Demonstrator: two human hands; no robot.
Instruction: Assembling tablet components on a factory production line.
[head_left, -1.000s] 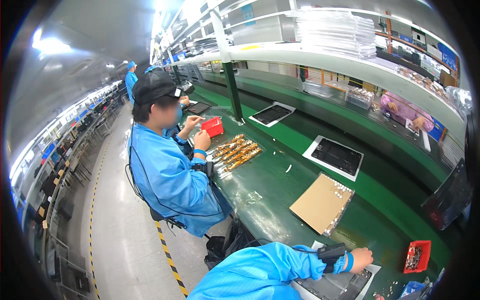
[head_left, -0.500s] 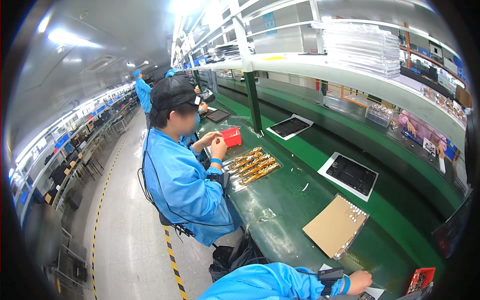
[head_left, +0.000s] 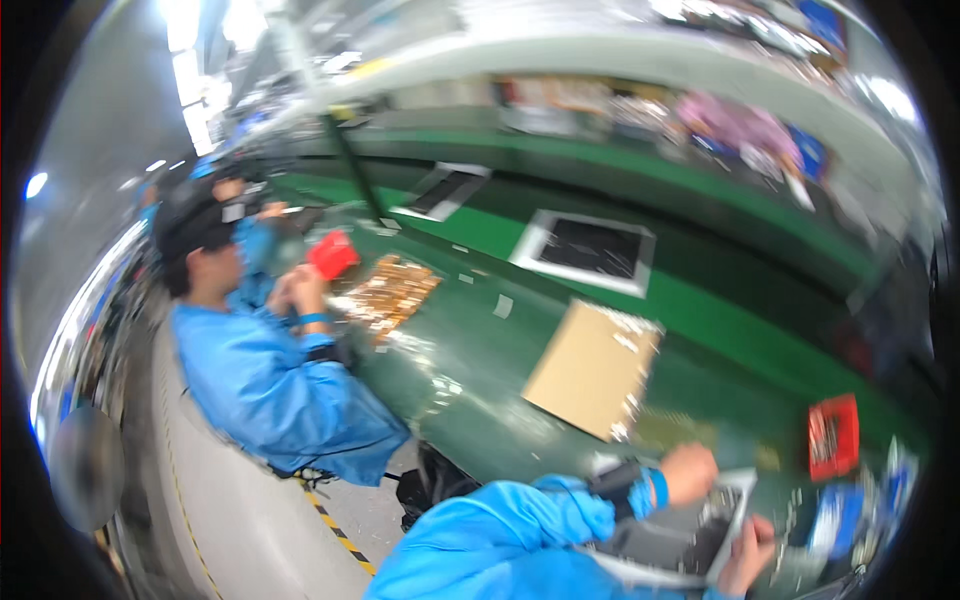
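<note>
Head view: left hand [head_left: 688,472] rests curled on a flat tray [head_left: 735,492], seemingly steadying it. Right hand [head_left: 750,555] grips the tray's near edge; small red bin [head_left: 833,436] sits within reach.

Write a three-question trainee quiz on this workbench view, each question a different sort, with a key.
1. True or false: the left hand rests at the upper edge of the grey tray.
2. Which lies on the green bench just beyond that tray? A) a brown cardboard sheet B) a blue bucket C) a white helmet
3. Fill in: the small parts bin at the right of the bench is ____ in colour.

Key: 1 true; 2 A; 3 red. The right hand is at the tray's right edge; blur hides what it grips.
</note>
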